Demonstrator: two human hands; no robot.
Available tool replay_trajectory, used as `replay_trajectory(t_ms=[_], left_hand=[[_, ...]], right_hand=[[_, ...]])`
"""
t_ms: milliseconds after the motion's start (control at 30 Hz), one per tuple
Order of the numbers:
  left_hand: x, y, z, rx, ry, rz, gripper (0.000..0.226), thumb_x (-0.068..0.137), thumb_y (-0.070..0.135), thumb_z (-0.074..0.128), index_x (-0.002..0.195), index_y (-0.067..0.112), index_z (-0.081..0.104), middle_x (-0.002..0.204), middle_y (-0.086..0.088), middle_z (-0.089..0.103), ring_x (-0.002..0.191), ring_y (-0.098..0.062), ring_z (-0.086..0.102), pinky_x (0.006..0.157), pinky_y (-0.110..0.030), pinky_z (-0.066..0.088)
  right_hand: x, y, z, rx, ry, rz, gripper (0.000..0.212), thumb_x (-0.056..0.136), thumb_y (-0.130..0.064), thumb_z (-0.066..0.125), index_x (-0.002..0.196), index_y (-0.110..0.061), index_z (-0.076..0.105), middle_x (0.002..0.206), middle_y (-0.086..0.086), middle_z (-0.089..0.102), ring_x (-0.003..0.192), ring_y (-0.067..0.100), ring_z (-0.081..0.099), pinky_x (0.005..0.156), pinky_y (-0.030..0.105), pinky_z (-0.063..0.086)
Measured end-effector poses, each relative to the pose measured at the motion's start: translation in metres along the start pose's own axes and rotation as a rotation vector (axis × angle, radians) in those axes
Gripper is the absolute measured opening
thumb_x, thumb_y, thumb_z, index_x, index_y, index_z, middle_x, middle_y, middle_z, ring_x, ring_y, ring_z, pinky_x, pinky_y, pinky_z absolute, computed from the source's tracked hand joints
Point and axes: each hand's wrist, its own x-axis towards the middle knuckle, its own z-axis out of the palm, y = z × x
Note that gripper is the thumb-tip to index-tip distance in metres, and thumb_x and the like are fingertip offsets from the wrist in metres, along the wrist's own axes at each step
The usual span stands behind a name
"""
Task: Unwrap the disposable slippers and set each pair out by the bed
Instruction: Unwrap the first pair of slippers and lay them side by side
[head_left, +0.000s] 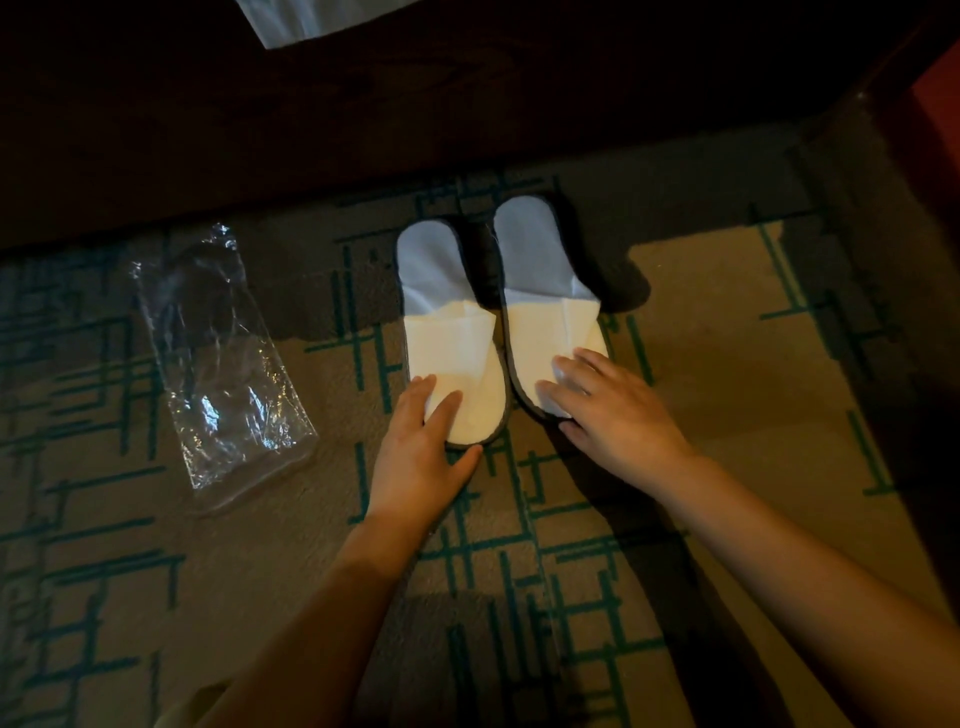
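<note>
Nearest to me are my two forearms, reaching forward over the patterned carpet (727, 364), tan with green line work. My left hand (421, 452) lies flat with straight fingers on the toe end of the left slipper (452, 364), the thumb stretched along the carpet just under its rounded edge; it presses rather than grips. My right hand (618, 410) lies likewise with fingers spread and fairly straight over the toe end of the right slipper (545, 332), the fingertips on the white upper and the thumb at the sole's edge. Neither hand is curled round anything.

The two slippers lie side by side, almost touching along their inner edges, toes toward me and heels pointing away toward the bed. They are white with a thin dark trim round the sole. Their heel halves are in shadow and look bluish; the toe halves are in the light.

Well to the left of the pair, apart from my hands, a clear plastic wrapper (223, 364) lies flat and crumpled on the carpet. It appears to hold nothing, though a dim dark shape shows through its far end and I cannot tell what that is. I can read no print on it or on the slippers.

Farther off, the dark side of the bed (311, 114) runs across, just beyond the heels, and a bit of white sheet (291, 21) shows at the top edge.
</note>
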Motion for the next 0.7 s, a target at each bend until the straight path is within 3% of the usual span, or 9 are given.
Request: replay_trajectory(t_ms=[167,700], left_hand=[[0.012,0.0,-0.004,-0.007,-0.018,-0.015,0.064,0.073,0.032,0.071,0.129,0.011,0.049,0.146,-0.019,0.035,0.137,-0.036,0.03,0.108,-0.049,0.038],[0.023,0.002,-0.011,-0.017,-0.046,-0.038,0.063,0.075,0.03,0.07,0.13,0.011,0.048,0.148,-0.018,0.031,0.136,-0.035,0.03,0.108,-0.044,0.035]], right_hand=[[0.008,0.002,-0.004,0.009,-0.065,0.017,0.046,0.092,-0.02,0.049,0.137,-0.021,0.041,0.152,0.007,0.029,0.144,0.029,0.016,0.111,0.043,0.029],[0.018,0.005,-0.014,0.011,-0.084,0.012,0.045,0.09,-0.018,0.052,0.134,-0.021,0.043,0.15,0.007,0.032,0.143,0.028,0.017,0.111,0.042,0.03]])
